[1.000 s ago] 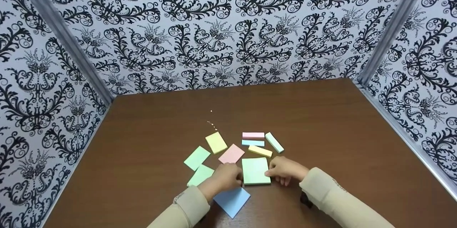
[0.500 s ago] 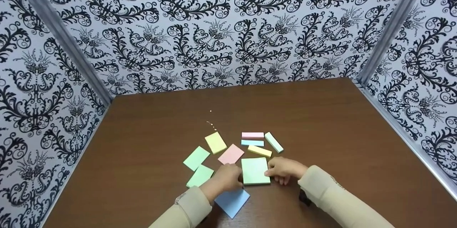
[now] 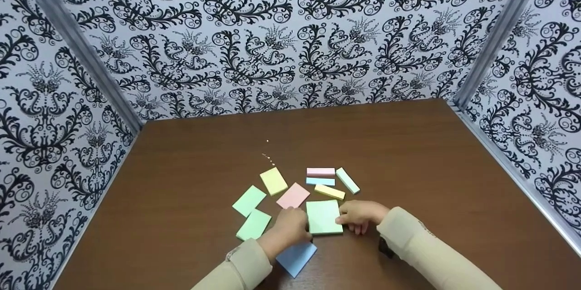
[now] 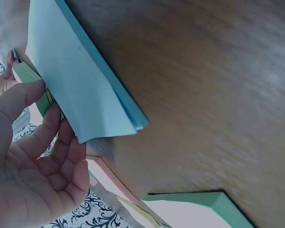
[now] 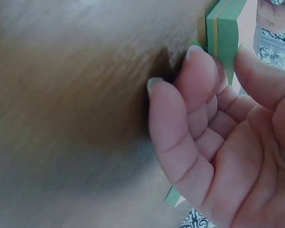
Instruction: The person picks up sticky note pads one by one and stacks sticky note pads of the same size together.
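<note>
the blue pad (image 3: 297, 260) lies nearest, its far corner hidden by the left hand (image 3: 289, 226). just beyond it, the big pad (image 3: 324, 217), green, sits between the two hands: the left thumb and fingers pinch its left edge, and the right hand (image 3: 361, 213) pinches its right edge. left of the left hand is a smaller green pad (image 3: 254, 225). farther off lie the pink pad (image 3: 293, 195), four strips (image 3: 330, 191) and the yellow pad (image 3: 273, 181).

Booth-like setting, kind of building unclear, black-and-white scroll-patterned panels (image 3: 290, 45) on left, right and far sides, grey posts (image 3: 498, 36) at far corners, brown table (image 3: 399, 145) between.
</note>
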Motion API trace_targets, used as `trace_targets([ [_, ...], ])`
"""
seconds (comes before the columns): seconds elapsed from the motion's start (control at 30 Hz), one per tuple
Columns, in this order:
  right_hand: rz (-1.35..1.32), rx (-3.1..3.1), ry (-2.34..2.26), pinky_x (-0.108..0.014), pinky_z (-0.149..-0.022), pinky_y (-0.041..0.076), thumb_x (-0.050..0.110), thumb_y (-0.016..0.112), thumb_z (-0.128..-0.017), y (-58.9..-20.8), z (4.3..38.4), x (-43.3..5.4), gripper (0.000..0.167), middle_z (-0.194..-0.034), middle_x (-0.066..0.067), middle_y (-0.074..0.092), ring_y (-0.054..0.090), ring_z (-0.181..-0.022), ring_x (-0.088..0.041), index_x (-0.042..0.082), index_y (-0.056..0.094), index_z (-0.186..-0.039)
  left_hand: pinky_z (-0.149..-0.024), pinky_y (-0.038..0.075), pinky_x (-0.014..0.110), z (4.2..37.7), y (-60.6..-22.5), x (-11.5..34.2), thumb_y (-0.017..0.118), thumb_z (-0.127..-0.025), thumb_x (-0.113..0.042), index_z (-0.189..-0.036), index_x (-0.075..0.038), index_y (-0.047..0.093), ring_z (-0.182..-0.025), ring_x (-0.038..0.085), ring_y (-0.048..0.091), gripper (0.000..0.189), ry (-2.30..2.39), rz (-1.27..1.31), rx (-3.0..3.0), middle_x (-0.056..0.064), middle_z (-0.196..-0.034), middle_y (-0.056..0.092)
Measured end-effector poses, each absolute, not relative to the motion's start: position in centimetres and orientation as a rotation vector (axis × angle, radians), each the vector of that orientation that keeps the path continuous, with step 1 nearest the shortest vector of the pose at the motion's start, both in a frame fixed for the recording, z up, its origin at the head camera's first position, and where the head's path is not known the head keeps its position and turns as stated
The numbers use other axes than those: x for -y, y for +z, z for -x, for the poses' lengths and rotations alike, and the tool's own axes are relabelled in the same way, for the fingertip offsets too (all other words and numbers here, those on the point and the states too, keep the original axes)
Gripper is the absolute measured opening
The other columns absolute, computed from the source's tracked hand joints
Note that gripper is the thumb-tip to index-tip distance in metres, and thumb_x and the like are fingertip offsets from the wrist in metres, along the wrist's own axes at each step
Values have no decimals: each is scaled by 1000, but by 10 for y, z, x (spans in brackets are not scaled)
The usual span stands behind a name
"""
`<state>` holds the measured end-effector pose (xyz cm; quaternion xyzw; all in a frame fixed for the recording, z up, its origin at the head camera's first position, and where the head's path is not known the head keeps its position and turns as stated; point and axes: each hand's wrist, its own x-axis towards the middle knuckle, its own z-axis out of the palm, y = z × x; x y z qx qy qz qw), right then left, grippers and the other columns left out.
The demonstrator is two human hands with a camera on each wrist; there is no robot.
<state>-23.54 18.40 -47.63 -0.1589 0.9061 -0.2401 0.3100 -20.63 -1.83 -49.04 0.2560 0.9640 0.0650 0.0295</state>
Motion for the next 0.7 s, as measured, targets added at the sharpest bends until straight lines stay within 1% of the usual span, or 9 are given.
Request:
trace_targets([
  [0.2, 446, -2356, -636, -36, -48, 50, 20, 50, -94, -473, 237, -185, 28, -61, -7, 52, 53, -49, -18, 2, 53, -73, -57, 39, 31, 206, -491, 18, 73, -66, -24, -51, -10, 56, -56, 15, 43, 27, 222, -762, -2981, -1, -55, 51],
  [0.4, 468, -2332, -667, -35, -48, 50, 22, 49, -94, -474, 239, -187, 30, -60, -6, 51, 53, -48, -17, 2, 52, -72, -56, 38, 30, 207, -489, 18, 73, -67, -25, -53, -10, 55, -55, 14, 39, 27, 259, -711, -2949, -2, -54, 48],
  [0.57, 493, -2332, -668, -34, -47, 49, 21, 48, -95, -475, 240, -188, 30, -58, -5, 51, 52, -47, -16, 2, 51, -72, -56, 39, 30, 207, -489, 18, 72, -67, -23, -55, -9, 59, -54, 13, 39, 23, 266, -727, -2948, -1, -54, 51],
  [0.63, 493, -2334, -657, -33, -46, 49, 21, 48, -95, -476, 241, -188, 30, -58, -4, 51, 51, -46, -15, 2, 51, -72, -55, 38, 29, 206, -489, 18, 71, -67, -22, -52, -10, 57, -53, 12, 37, 23, 269, -741, -2957, -2, -52, 50],
  [0.7, 494, -2333, -650, -32, -46, 48, 21, 47, -95, -477, 241, -188, 29, -58, -4, 51, 51, -46, -15, 3, 51, -72, -53, 38, 29, 205, -488, 18, 70, -66, -20, -48, -11, 52, -52, 12, 35, 27, 265, -756, -2968, -3, -50, 46],
])
